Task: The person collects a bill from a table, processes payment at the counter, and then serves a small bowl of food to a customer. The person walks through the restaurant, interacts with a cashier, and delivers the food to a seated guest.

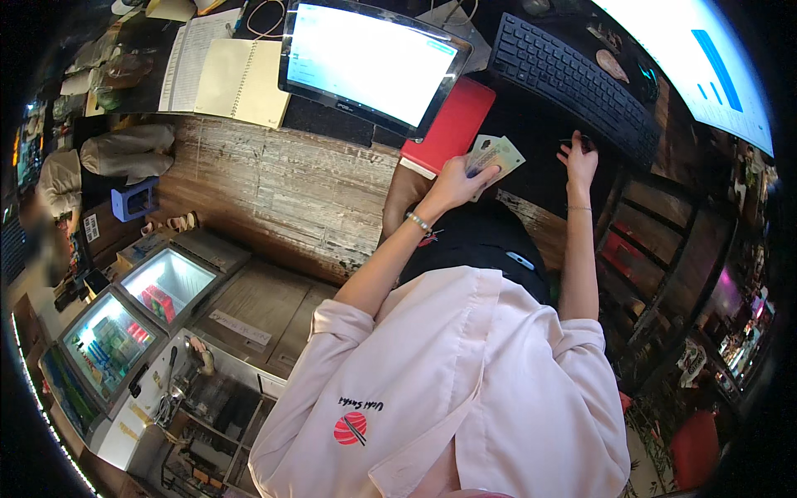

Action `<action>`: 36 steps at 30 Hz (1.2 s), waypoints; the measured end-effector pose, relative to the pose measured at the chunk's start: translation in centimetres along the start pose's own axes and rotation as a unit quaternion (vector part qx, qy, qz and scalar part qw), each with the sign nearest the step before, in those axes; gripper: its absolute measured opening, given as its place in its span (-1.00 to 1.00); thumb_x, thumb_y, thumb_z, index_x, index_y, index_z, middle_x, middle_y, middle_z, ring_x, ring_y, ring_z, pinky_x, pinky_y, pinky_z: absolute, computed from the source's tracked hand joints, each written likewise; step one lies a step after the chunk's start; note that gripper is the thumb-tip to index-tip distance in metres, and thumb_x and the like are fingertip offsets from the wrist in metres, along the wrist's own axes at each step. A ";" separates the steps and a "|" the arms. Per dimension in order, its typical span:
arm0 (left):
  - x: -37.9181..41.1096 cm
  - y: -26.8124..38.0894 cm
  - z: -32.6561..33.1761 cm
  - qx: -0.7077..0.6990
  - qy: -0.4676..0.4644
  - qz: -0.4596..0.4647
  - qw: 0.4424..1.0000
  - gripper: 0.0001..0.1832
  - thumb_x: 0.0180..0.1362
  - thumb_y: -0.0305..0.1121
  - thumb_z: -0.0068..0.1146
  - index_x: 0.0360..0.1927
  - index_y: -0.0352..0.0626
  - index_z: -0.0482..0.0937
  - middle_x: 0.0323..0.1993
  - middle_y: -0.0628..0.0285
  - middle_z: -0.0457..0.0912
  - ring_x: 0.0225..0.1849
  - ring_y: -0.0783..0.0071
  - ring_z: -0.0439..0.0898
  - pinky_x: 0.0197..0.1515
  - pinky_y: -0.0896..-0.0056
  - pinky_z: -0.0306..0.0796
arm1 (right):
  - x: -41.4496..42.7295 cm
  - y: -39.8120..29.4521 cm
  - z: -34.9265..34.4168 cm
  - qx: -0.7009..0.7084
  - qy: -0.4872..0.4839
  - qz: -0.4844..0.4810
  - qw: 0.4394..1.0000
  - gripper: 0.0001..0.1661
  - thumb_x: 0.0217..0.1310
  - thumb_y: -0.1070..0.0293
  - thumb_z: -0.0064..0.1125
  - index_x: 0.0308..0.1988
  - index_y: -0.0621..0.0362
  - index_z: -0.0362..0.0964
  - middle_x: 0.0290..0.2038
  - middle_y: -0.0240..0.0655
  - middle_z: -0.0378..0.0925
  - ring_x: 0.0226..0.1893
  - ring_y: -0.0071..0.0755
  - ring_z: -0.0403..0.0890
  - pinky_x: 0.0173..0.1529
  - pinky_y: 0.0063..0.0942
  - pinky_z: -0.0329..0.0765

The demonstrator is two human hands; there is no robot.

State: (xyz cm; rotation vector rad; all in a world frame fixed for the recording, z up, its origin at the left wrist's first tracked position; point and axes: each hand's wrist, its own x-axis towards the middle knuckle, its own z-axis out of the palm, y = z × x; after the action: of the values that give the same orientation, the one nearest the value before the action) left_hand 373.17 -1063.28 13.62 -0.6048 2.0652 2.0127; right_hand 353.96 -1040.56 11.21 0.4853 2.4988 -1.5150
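Note:
Several banknotes (495,160), fanned and greenish, are pinched between the thumb and fingers of my left hand (464,180). That hand is over my lap, just in front of a flat red folder (451,118) at the counter's edge. My right hand (580,163) is at the dark counter, below a black keyboard (573,81). Its fingers are bent near a small dark thing, and I cannot tell whether they hold it. Left of the folder stands a lit touchscreen terminal (373,65). A large bright monitor (703,62) is at the upper right.
An open spiral notebook (240,81) and written sheets (193,59) lie left of the terminal. A dark slatted frame (654,230) stands at my right. Further left are a glass-topped freezer (168,283), a blue plastic stool (134,200) and another person (127,152).

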 end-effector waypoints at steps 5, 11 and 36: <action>1.7 -2.9 2.6 -0.059 0.059 0.060 0.995 -0.22 0.24 -0.09 0.31 0.39 -0.36 0.32 0.08 -0.18 0.65 0.13 0.10 0.66 0.16 0.26 0.48 | 0.3 0.6 -0.9 -0.052 0.038 -0.010 0.998 -0.53 0.51 0.16 0.04 0.01 0.43 0.50 -0.19 -0.14 0.66 -0.38 -0.38 0.71 -0.35 -0.38 0.72; 0.0 -1.2 2.7 0.023 0.108 0.105 0.988 -0.52 0.25 -0.18 0.31 0.12 -0.29 0.62 0.20 -0.19 0.53 0.23 -0.01 0.53 0.26 0.15 0.39 | 0.8 0.8 -2.6 0.123 -0.110 0.093 0.982 -0.44 0.55 0.15 -0.05 0.28 0.38 0.29 0.04 -0.02 0.60 -0.12 -0.21 0.70 -0.07 -0.28 0.71; -6.3 -5.3 -2.8 0.010 0.198 -0.116 0.973 -0.57 0.18 -0.19 0.42 -0.07 -0.38 0.67 -0.17 0.02 0.78 -0.15 0.34 0.75 -0.11 0.29 0.58 | 4.1 4.9 -3.4 0.070 -0.035 0.023 0.997 -0.66 0.22 0.19 0.46 -0.25 0.25 0.57 -0.28 -0.22 0.67 -0.26 -0.29 0.71 -0.17 -0.38 0.67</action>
State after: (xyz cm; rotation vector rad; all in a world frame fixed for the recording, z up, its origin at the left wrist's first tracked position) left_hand 381.46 -1065.02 11.60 -1.2697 2.0909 1.8491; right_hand 351.97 -1034.71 7.49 0.4982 2.3253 -1.6669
